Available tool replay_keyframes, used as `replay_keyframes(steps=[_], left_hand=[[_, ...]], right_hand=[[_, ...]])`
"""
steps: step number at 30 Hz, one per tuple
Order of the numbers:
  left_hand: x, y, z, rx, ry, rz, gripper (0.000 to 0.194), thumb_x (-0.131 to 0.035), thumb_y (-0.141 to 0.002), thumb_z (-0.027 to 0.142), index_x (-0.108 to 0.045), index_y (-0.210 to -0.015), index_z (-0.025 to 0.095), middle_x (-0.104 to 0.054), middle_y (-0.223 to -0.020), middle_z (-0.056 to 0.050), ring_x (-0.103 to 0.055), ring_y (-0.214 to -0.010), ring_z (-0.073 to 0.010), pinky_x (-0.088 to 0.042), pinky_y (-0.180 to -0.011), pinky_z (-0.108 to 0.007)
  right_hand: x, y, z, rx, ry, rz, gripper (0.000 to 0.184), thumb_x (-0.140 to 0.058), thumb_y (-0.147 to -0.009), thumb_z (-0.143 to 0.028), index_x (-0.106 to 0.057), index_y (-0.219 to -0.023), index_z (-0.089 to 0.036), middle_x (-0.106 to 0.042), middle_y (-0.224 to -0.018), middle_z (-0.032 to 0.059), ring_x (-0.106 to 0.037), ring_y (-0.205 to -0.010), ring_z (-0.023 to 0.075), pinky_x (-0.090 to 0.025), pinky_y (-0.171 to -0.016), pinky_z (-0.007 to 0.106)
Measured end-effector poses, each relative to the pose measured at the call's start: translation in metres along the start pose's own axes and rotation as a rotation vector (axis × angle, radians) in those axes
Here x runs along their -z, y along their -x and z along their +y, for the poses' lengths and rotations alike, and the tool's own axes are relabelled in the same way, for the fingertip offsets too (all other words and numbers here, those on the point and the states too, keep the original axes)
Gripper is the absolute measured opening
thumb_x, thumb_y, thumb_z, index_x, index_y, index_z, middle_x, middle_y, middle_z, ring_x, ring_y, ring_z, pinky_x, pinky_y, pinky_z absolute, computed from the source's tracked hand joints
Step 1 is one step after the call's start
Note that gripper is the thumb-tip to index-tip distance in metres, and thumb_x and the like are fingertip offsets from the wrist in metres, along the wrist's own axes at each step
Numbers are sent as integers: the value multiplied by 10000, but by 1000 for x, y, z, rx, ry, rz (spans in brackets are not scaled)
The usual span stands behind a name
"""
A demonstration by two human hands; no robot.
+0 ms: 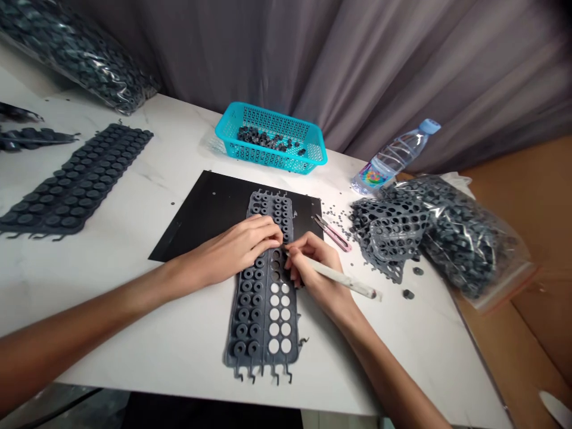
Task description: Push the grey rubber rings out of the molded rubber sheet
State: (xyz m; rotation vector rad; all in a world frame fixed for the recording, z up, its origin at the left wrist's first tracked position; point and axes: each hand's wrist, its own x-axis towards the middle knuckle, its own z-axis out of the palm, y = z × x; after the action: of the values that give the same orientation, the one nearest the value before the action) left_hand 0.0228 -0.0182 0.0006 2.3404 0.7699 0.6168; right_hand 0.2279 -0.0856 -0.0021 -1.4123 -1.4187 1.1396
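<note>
A long dark grey rubber sheet of moulded round plugs lies lengthwise before me, its far part over a black mat. The near right columns are open holes with the white table showing through, while ring-shaped plugs fill the left columns. My left hand rests across the sheet, fingers curled together at its middle; whatever they pinch is hidden. Close beside those fingertips, my right hand is closed around a white pen-like tool. Its tip meets the sheet near my left fingers, but is too small to make out.
A turquoise basket with loose dark plugs stands at the back. Pink-handled snips, punched sheets, a water bottle and a bag of dark pieces are at right. Another sheet and a large bag occupy the left.
</note>
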Motion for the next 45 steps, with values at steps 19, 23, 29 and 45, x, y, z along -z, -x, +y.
replay_keyframes(steps=[19, 23, 29, 45], left_hand=[[10, 3, 0, -9, -38, -49, 221, -512, -1128, 233, -712, -1216, 197, -693, -1218, -51, -646, -1191, -198, -476, -1082, -350], [8, 2, -1, -23, -46, -36, 205, -534, -1119, 232, -717, -1201, 190, -689, -1223, -53, -635, -1210, -206, -466, -1102, -355], [7, 1, -2, -35, -42, -28, 201, -543, -1114, 235, -722, -1191, 186, -691, -1211, -56, -636, -1200, -207, -469, -1109, -355], [9, 1, 1, -7, -50, -40, 216, -540, -1114, 241, -740, -1176, 187, -682, -1205, -65, -648, -1186, -222, -483, -1094, -377]], right_hand=[[23, -1, -12, -34, -14, -81, 214, -734, -970, -398, -766, -958, -187, -745, -805, 37, -712, -691, 175, -579, -656, 289], [14, -3, -3, -66, -118, -39, 216, -777, -922, -385, -714, -966, -183, -706, -748, 8, -655, -575, 142, -564, -560, 261], [9, -1, 7, -62, -163, -12, 176, -747, -941, -349, -683, -914, -187, -666, -712, -14, -603, -500, 111, -535, -477, 224], [8, 1, 5, -27, -133, -18, 221, -722, -972, -389, -654, -895, -194, -709, -762, 10, -630, -527, 117, -540, -497, 229]])
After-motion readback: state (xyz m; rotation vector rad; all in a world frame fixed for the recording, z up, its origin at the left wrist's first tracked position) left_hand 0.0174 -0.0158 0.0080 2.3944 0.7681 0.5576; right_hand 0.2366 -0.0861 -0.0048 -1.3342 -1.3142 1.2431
